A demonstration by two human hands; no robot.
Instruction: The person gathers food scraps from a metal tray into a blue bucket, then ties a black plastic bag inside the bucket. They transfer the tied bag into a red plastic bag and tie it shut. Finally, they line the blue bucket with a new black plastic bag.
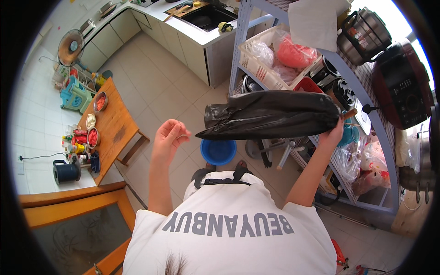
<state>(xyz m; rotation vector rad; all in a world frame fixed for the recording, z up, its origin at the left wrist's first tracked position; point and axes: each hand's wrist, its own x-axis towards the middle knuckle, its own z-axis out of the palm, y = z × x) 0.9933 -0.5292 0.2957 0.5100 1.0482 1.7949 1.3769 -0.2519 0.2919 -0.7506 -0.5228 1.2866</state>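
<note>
My right hand (332, 132) grips the gathered end of a long black plastic bag (282, 115), near the shelf rack. The bag stretches out to the left in front of my body, its far end loose. A short brown wooden stick end (350, 113) shows just beyond my right fingers; whether I hold it is not clear. My left hand (172, 135) is raised near the bag's pointed corner, its fingers curled and no object visible in them. Below the bag, a blue plastic basin (218, 151) stands on the tiled floor by my feet.
On the right, a metal shelf rack (374, 113) holds a white plastic basket (268, 74), a rice cooker (404, 86) and bags. A wooden table (118, 125) with bowls stands left. The counter (192, 34) with a sink is ahead; a brush (266, 154) lies near the rack's foot.
</note>
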